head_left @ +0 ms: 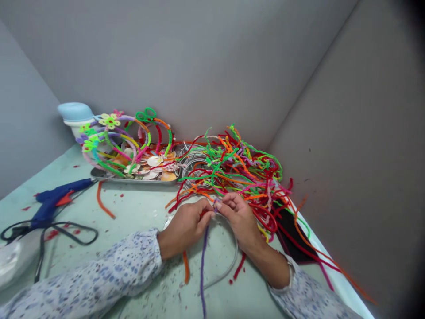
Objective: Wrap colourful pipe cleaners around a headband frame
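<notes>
Both my hands meet over the table, fingertips almost touching. Between thumb and fingers, my left hand [189, 226] pinches a purple pipe cleaner [203, 266], whose long end hangs down toward the table's front. My right hand [241, 221] pinches the pipe cleaner's upper part, where a small purple bit shows at the fingertips. A grey wire hoop [235, 257] curves down from between the hands, its lower end near the purple strand. How the strand wraps on the hoop is hidden by my fingers. Short orange [186, 268] and red pieces lie close by.
A heap of colourful pipe cleaners [245, 164] spreads behind my right hand, beside coiled wire hoops [192, 170]. A metal tray [146, 181] holds shells and decorated headbands [116, 141]. On the left lie a blue glue gun [49, 201] with its cord and a white-and-blue container [76, 116]. Grey walls enclose the table.
</notes>
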Demonstrator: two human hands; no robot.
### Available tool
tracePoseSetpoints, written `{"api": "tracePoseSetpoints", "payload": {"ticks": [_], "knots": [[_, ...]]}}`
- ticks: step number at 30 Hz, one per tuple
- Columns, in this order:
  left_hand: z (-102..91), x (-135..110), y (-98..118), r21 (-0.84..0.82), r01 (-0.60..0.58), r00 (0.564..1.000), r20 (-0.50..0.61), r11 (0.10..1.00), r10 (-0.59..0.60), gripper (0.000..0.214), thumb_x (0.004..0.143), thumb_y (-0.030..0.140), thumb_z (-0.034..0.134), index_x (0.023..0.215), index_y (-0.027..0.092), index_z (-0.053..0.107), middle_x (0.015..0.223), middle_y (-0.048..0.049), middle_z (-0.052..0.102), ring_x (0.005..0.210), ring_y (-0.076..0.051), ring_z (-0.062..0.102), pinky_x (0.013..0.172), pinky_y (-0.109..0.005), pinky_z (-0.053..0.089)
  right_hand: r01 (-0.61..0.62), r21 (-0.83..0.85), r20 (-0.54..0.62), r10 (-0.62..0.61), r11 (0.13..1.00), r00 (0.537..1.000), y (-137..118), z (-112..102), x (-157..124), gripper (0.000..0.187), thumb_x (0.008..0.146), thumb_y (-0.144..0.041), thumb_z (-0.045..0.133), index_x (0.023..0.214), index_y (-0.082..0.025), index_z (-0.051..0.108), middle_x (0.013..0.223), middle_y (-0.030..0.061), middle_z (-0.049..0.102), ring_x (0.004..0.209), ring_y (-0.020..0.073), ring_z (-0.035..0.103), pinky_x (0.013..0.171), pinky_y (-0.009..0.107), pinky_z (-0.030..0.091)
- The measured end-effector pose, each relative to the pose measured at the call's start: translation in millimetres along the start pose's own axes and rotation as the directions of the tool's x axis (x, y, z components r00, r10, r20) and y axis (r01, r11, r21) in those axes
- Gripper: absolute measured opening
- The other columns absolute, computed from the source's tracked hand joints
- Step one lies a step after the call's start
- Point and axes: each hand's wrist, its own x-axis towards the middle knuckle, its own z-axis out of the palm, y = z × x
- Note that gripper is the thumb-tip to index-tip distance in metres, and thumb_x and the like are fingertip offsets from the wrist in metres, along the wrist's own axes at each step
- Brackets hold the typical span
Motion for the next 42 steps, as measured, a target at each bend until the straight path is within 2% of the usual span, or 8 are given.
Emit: {"api": "tracePoseSetpoints", "payload": {"ticks": [5,10,16,20,24,30,37,42], "knots": [[0.7,2.6,-1.3,-0.019,0.027,1.0,0.011,0.999,-0.027,0.014,0.09,0.025,0.047,0.082,0.018,0.055,0.07,0.0013,0.059,0.065,-0.014,0.052,0.059,-0.023,0.036,0.036,-0.043,-0.002,-0.036,0.998,0.999,-1.9,-0.3,-1.7,0.02,0.074,-0.028,0.069,0.076,-0.02,0.05,0.067,-0.0055,0.053,0.065,0.0118,0.05,0.062,0.024,0.039],[1.6,2.8,-3.4,-0.056,0.036,0.999,0.009,0.998,-0.036,0.014,0.089,0.026,0.047,0.08,0.018,0.055,0.069,0.0019,0.057,0.064,-0.013,0.05,0.058,-0.023,0.035,0.128,-0.128,0.001,-0.129,0.983,0.992,-1.1,0.2,-2.9,0.02,0.075,-0.026,0.068,0.074,-0.02,0.05,0.067,-0.0053,0.05,0.063,0.0117,0.048,0.061,0.024,0.039],[-0.4,2.5,-1.6,-0.088,0.057,0.998,0.003,0.994,-0.056,0.014,0.088,0.024,0.048,0.078,0.018,0.054,0.066,0.0027,0.054,0.063,-0.013,0.049,0.057,-0.023,0.034,0.305,-0.256,0.052,-0.302,0.917,0.952,2.8,-0.8,-6.8,0.019,0.079,-0.023,0.065,0.071,-0.021,0.048,0.07,-0.0037,0.052,0.067,0.0132,0.051,0.067,0.027,0.043],[0.4,3.4,-2.7,-0.107,0.059,0.998,0.0,0.993,-0.059,0.013,0.088,0.024,0.048,0.078,0.018,0.055,0.068,0.0027,0.055,0.064,-0.013,0.05,0.059,-0.023,0.036,0.34,-0.272,0.064,-0.336,0.9,0.94,3.3,-0.8,-6.6,0.017,0.081,-0.021,0.064,0.073,-0.021,0.049,0.072,-0.0026,0.054,0.069,0.014,0.052,0.068,0.028,0.044],[2.5,3.6,-7.6,-0.131,0.039,0.999,-0.017,0.991,-0.041,0.009,0.088,0.023,0.049,0.084,0.018,0.056,0.074,0.0019,0.059,0.068,-0.014,0.053,0.062,-0.023,0.038,0.287,-0.201,0.076,-0.277,0.937,0.958,4.6,-0.2,-3.5,0.014,0.081,-0.022,0.063,0.075,-0.021,0.05,0.073,-0.0035,0.052,0.069,0.0131,0.051,0.067,0.026,0.043],[2.2,1.4,-8.5,-0.083,0.02,1.0,-0.014,0.996,-0.022,0.011,0.09,0.022,0.046,0.094,0.019,0.056,0.079,0.0005,0.062,0.071,-0.015,0.054,0.064,-0.024,0.039,0.179,-0.114,0.065,-0.172,0.977,0.983,1.5,-0.6,-0.9,0.014,0.08,-0.025,0.066,0.08,-0.021,0.052,0.075,-0.0042,0.054,0.071,0.0122,0.052,0.066,0.024,0.042],[-0.5,-0.2,-3.0,-0.075,-0.035,0.999,0.015,0.997,0.036,0.012,0.09,0.018,0.043,0.088,0.019,0.054,0.078,0.0015,0.059,0.07,-0.014,0.052,0.063,-0.023,0.037,0.078,0.034,0.086,-0.081,0.996,0.993,-1.7,-0.7,-0.6,0.018,0.08,-0.029,0.068,0.091,-0.022,0.057,0.085,-0.0014,0.064,0.082,0.0142,0.059,0.075,0.026,0.045],[1.5,-0.5,-4.4,-0.052,-0.026,0.999,0.042,0.998,0.028,0.015,0.091,0.022,0.042,0.085,0.019,0.055,0.072,0.002,0.057,0.066,-0.013,0.051,0.061,-0.023,0.036,0.035,0.078,0.078,-0.041,0.996,0.996,0.3,-1.4,1.8,0.023,0.076,-0.028,0.071,0.095,-0.023,0.058,0.09,0.0001,0.066,0.088,0.0159,0.062,0.08,0.028,0.047]]}}
